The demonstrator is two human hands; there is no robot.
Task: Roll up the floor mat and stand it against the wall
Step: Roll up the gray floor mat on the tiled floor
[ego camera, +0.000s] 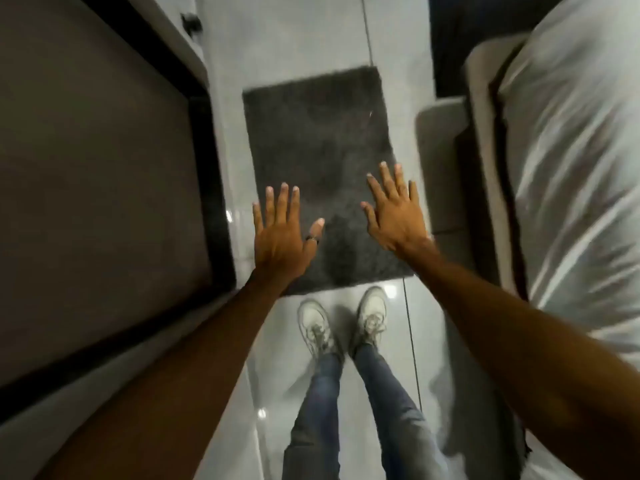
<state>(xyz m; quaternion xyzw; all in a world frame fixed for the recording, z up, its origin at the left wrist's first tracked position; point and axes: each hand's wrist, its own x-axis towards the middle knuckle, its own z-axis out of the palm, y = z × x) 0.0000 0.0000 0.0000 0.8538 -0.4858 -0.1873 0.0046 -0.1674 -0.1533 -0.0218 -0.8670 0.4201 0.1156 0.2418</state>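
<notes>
- Lying flat on the glossy pale tiled floor (304, 32), the dark grey shaggy rectangular mat (322, 140) shows no readable writing.
- Left hand (282, 237) and right hand (396, 216) hover above it, fingers spread, holding nothing.

Domestic interior, most likely a bedroom, seen from standing height. Glossy pale floor tiles (304, 36) with thin grout lines run down the middle. At 3 o'clock, a bed with rumpled white bedding (575, 161) on a beige upholstered frame (443, 168). At 9 o'clock, a brown, dark-edged furniture top (93, 188). A dark shaggy floor mat (322, 133) lies flat between them, at 12 o'clock of the person's pale sneakers (317, 327).
</notes>
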